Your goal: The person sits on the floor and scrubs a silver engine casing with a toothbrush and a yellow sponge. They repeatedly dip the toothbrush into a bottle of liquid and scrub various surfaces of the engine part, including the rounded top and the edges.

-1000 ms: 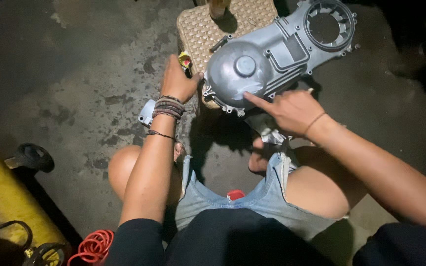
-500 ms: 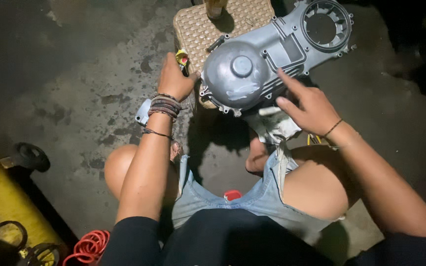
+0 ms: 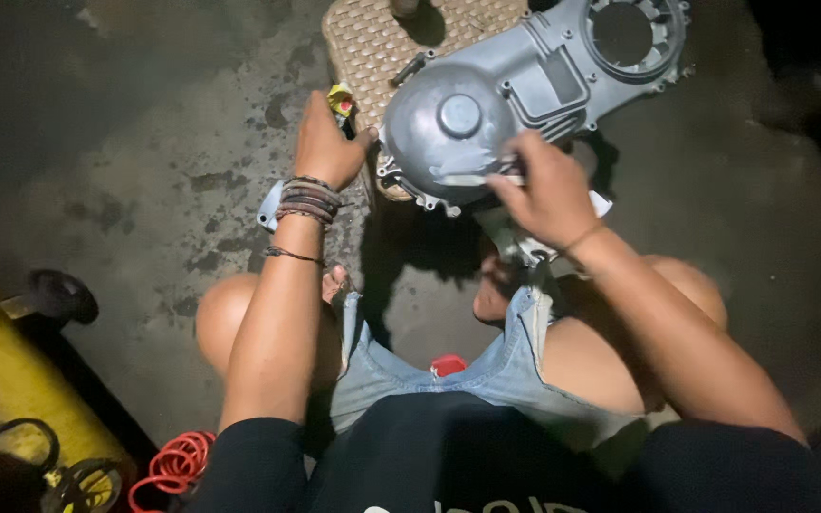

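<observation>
Stained concrete floor, dim light, person squatting over a woven wicker stool. Grey cast-metal engine side cover lies tilted across the stool's near right corner, overhanging toward the knees: rounded dome with a raised centre boss at the near end, big ring opening with a scalloped inner edge at the far end, bolt ears along the rim. Finish is dull silver, looks clean, no gasket visible.

Left hand is closed around a small yellow-and-red item, likely a tube or small bottle, held beside the cover's left edge. Right hand is curled down on the dome's lower rim; fingers pinch something pale, maybe a rag or scraper, can't tell which.

Step looks like wiping or cleaning the dome surface. Next move likely needs a steady press along the rim while the cover stays balanced on the stool.

Yellow cylinder and a red coiled hose sit at lower left.
</observation>
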